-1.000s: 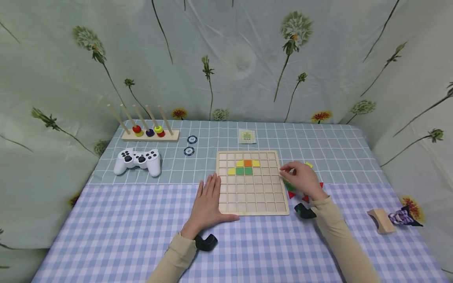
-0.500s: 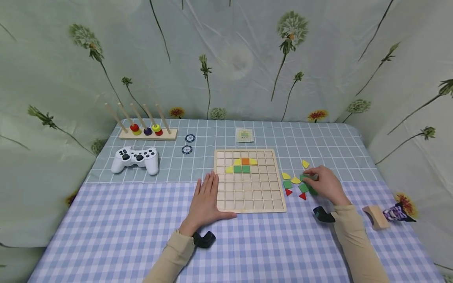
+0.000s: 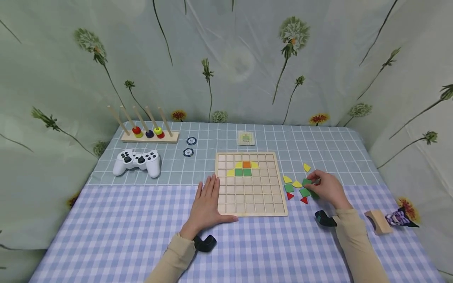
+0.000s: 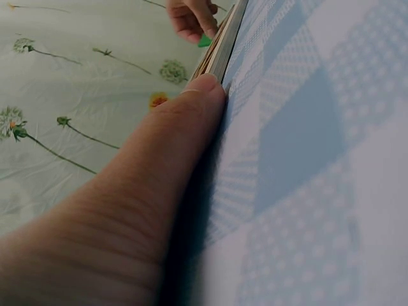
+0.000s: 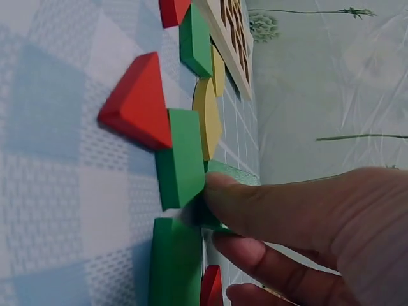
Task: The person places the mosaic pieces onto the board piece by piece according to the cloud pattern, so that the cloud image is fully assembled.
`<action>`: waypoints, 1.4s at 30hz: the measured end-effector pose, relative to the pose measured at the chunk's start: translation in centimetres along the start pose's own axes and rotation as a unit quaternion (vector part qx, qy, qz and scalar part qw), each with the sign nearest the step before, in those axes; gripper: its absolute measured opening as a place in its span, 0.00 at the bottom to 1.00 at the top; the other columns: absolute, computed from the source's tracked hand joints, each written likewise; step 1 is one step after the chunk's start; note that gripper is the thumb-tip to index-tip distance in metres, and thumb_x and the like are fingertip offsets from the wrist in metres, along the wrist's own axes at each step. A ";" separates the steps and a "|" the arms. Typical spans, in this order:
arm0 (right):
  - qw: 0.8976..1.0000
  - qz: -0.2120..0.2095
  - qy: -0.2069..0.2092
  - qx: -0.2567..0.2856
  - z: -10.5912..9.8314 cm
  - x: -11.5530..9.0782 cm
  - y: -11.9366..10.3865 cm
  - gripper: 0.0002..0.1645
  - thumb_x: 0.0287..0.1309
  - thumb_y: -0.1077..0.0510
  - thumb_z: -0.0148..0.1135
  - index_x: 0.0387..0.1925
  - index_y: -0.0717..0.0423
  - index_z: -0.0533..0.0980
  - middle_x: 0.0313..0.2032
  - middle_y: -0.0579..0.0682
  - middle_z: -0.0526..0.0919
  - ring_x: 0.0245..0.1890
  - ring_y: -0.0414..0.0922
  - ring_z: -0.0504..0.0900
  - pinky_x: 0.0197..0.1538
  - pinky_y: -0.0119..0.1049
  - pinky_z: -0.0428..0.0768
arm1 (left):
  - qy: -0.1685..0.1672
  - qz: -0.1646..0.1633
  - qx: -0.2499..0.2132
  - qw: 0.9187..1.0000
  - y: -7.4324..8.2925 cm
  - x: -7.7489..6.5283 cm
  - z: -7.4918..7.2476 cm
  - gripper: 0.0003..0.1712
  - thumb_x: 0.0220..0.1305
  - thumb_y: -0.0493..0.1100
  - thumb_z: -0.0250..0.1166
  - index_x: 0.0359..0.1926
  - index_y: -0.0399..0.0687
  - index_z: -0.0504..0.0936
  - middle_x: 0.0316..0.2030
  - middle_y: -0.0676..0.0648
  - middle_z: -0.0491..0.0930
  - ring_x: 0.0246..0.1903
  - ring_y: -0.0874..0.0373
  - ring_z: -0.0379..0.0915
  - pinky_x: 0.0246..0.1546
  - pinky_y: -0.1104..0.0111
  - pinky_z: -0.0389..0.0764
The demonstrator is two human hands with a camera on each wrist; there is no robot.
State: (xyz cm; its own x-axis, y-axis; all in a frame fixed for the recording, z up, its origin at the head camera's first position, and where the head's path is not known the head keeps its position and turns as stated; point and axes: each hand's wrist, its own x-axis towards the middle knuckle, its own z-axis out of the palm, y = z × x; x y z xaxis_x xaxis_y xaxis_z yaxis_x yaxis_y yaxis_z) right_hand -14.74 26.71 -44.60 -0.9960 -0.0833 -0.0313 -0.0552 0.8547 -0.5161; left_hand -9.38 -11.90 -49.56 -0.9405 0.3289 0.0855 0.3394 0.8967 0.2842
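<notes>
My left hand (image 3: 206, 207) lies with straight fingers along the left edge of a wooden grid board (image 3: 253, 194), its thumb at the near edge. Yellow quarter-round tiles, an orange square tile (image 3: 246, 164) and green square tiles (image 3: 239, 172) sit in cells of the board's upper rows. To the right of the board, my right hand (image 3: 328, 189) pinches a green square tile (image 5: 233, 171) between thumb and finger, low over the loose tiles. Around it lie green squares (image 3: 304, 192), yellow quarter-rounds (image 3: 297, 184) and red triangles (image 3: 304, 200). Part of the pinched tile is hidden by the thumb.
A pattern card (image 3: 245, 138) lies behind the board. At left are a white game controller (image 3: 137, 162), two poker chips (image 3: 188, 152) and a peg stand (image 3: 150, 137) with coloured beads. A wooden arch block (image 3: 379, 222) and a small purple-and-black item (image 3: 401, 218) are at far right.
My right hand has moved from the board's right edge rightward to the loose tiles and takes hold of a green one there. My left hand stays on the board's edge.
</notes>
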 end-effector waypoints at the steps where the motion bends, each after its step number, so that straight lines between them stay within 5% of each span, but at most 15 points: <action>1: 1.000 0.004 0.001 0.003 0.0 -0.1 0.0 0.13 0.49 0.59 0.71 0.34 0.62 0.77 0.29 0.53 0.80 0.28 0.50 0.77 0.30 0.41 0.72 | -0.001 0.000 -0.001 1.000 0.0 0.0 0.0 0.78 0.36 0.86 0.55 0.73 0.36 0.41 0.73 0.39 0.39 0.72 0.48 0.28 0.68 0.54 0.32; 8: 0.999 -0.014 0.040 0.005 0.0 -0.7 -0.6 0.10 0.52 0.59 0.70 0.31 0.59 0.76 0.27 0.52 0.80 0.24 0.46 0.74 0.26 0.38 0.68 | -0.009 -0.005 -0.003 1.000 0.0 -0.2 0.2 0.78 0.36 0.86 0.55 0.73 0.38 0.40 0.73 0.40 0.37 0.72 0.50 0.27 0.68 0.54 0.30; 15: 0.994 -0.076 0.075 0.032 1.1 0.5 -3.1 0.09 0.51 0.60 0.70 0.31 0.57 0.76 0.26 0.49 0.78 0.21 0.43 0.69 0.23 0.37 0.65 | -0.002 -0.003 -0.001 1.000 -0.1 -0.3 0.3 0.78 0.36 0.87 0.53 0.73 0.36 0.40 0.73 0.40 0.38 0.72 0.49 0.28 0.68 0.54 0.31; 28: 0.987 -0.121 0.014 0.109 5.2 3.7 -8.9 0.08 0.49 0.58 0.73 0.29 0.55 0.80 0.23 0.44 0.77 0.18 0.42 0.67 0.23 0.35 0.65 | -0.011 -0.006 0.000 1.000 0.1 -0.2 0.3 0.78 0.36 0.87 0.52 0.73 0.37 0.40 0.73 0.40 0.38 0.72 0.49 0.27 0.68 0.55 0.30; 42: 0.991 -0.112 -0.023 0.066 6.1 5.1 -10.9 0.03 0.53 0.60 0.69 0.31 0.56 0.83 0.30 0.48 0.82 0.25 0.43 0.71 0.29 0.37 0.69 | -0.014 -0.007 0.005 1.000 0.2 -0.2 0.1 0.77 0.37 0.87 0.53 0.73 0.37 0.40 0.73 0.40 0.38 0.72 0.49 0.27 0.68 0.55 0.30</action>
State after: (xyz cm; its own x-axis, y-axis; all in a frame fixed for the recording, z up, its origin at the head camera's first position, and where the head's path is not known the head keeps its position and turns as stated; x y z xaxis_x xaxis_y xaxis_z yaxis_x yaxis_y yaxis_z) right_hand -18.76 13.78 -44.37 -0.9554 -0.2892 0.0600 -0.2623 0.7374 -0.6224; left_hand -9.14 -11.76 -49.64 -0.9446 0.3236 0.0551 0.3258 0.9042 0.2762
